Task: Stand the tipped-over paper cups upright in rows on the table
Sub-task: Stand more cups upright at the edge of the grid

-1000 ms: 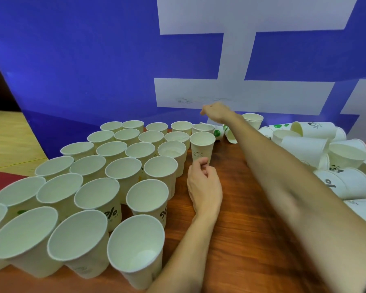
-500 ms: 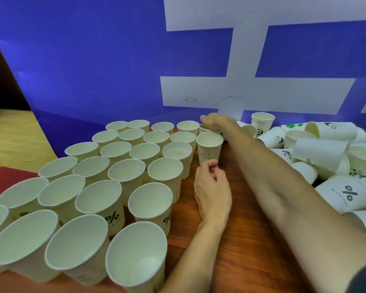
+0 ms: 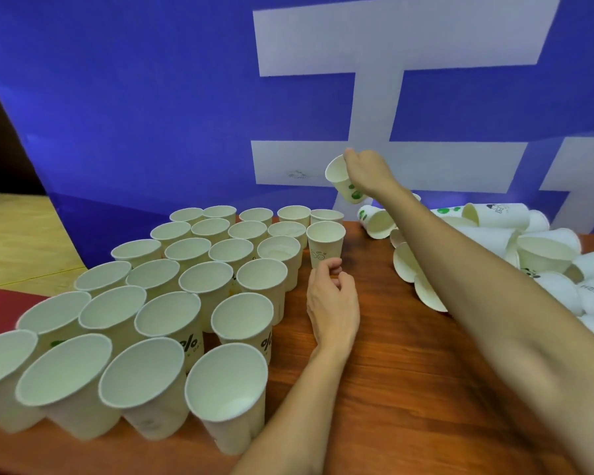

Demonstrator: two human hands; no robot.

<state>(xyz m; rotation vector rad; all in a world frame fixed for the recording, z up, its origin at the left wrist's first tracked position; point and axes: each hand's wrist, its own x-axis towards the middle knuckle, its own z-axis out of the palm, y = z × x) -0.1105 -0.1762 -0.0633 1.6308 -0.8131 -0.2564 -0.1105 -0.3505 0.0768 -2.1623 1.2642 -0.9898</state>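
Now that the right hand (image 3: pixel 369 173) has lifted a green-dotted cup (image 3: pixel 344 180) clear of the pile (image 3: pixel 528 241), it grips it tilted above the tabletop (image 3: pixel 374 371). The left hand (image 3: pixel 333 303), loosely curled and empty, rests beside the rows (image 3: pixel 192 289). Placing comes next.

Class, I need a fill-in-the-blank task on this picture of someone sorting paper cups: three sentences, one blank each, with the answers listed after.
1. The right hand holds a cup with green dots up in the ____.
2. The left hand rests on the table beside the upright cups, and it holds ____.
3. The pile of tipped-over cups lies on the ____ side of the table.

Missing words: air; nothing; right
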